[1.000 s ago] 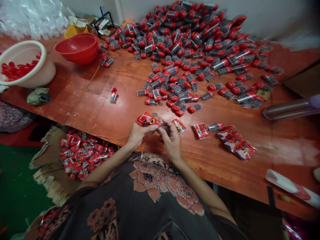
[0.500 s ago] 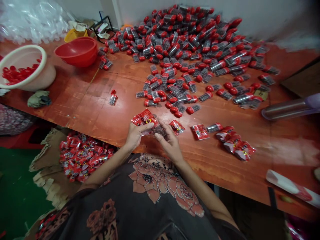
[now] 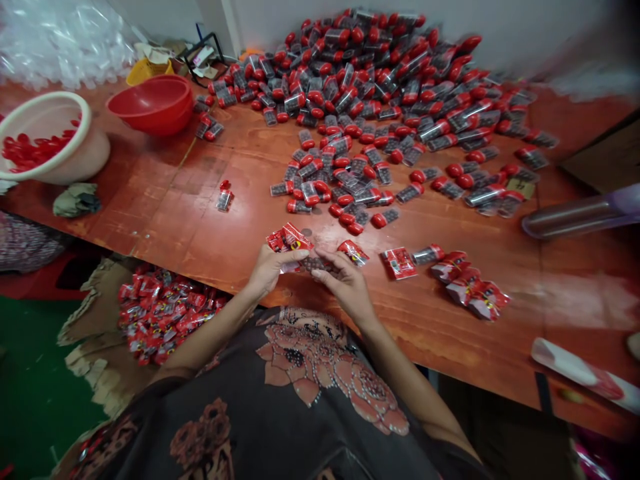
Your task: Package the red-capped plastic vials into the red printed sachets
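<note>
In front of my body, my left hand (image 3: 266, 269) is closed on a red printed plastic packet (image 3: 287, 237), thumb lying across its top. Between the hands, at the packet's right end, is a small clear bottle with dark contents (image 3: 315, 263). The fingers and thumb of my right hand (image 3: 349, 280) are wrapped round that bottle. Whether it is partly inside the packet I cannot tell. Just right of my fingers lies another red packet (image 3: 353, 253). Further along are a flat red packet (image 3: 399, 263), a red-capped bottle (image 3: 428, 254) and several filled packets (image 3: 465, 283).
A big heap of red-capped bottles (image 3: 350, 93) covers the back of the wooden table (image 3: 165, 200). On the left stand a red basin (image 3: 150, 103) and a white tub (image 3: 90, 143) holding red caps. Below the edge, a carton (image 3: 93, 320) holds filled packets. A clear tube (image 3: 570, 217) lies right.
My right hand has turned flatter and shifted slightly right, its fingers closing over the dark bottle. The packet in my left hand has tilted a little and sits slightly lower.
</note>
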{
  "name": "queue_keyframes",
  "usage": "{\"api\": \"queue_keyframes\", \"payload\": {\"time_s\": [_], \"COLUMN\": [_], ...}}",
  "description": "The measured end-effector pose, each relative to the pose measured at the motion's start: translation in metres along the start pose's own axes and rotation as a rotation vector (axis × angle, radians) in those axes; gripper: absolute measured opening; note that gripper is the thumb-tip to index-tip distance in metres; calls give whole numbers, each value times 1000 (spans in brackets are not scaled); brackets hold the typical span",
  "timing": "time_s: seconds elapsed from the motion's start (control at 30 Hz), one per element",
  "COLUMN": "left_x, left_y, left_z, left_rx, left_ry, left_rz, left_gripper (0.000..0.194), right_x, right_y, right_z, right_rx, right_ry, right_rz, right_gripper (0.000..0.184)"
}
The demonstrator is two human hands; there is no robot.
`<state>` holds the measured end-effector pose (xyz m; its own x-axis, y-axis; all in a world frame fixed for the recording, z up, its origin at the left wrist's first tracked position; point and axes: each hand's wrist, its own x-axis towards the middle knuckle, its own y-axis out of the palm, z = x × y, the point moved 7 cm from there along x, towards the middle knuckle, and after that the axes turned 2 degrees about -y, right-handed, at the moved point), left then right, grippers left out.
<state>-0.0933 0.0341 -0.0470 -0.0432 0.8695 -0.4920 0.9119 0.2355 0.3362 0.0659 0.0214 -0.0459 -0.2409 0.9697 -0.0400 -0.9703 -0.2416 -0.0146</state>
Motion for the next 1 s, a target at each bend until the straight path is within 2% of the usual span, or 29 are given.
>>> {"api": "queue_keyframes", "payload": {"time_s": [0.1,0.23,0.33,0.43,0.53,0.6,0.7,0.9,1.0], "left_x": [-1,0,-2,-4,-5,-5,-4,-5,-1], "left_y": [1,0,1,7,9,5,0,14,8], "left_z": [0,2,7,14,18,16,14,31,33], "left_rx": [37,25,11,14,6,-7,-26,-51,-122], "left_ry": [-11,48,83,65,27,35,48,-13,-35], "left_rz": [13,-15,-36,11,39,6,-36,75,38], "left_gripper": [27,31,28,26,31,35,34,27,28], "right_x": [-1,-4,-5,-3,-2,-2,0,7,4], "right_y": [-5,-8,-7,-3,1,2,-3,-8,-16], "right_z": [5,23,29,17,0,-5,-5,-13,-23], "right_rx": [-91,-267,-293,-154,44,59,-14,113,141], "right_ry": [-32,-162,-199,-107,-6,13,3,138,227], "right_rz": [-9,-20,-33,-66,-103,-103,-108,-149,-140], "right_gripper": [39,41,40,37,45,47,37,21,24]}}
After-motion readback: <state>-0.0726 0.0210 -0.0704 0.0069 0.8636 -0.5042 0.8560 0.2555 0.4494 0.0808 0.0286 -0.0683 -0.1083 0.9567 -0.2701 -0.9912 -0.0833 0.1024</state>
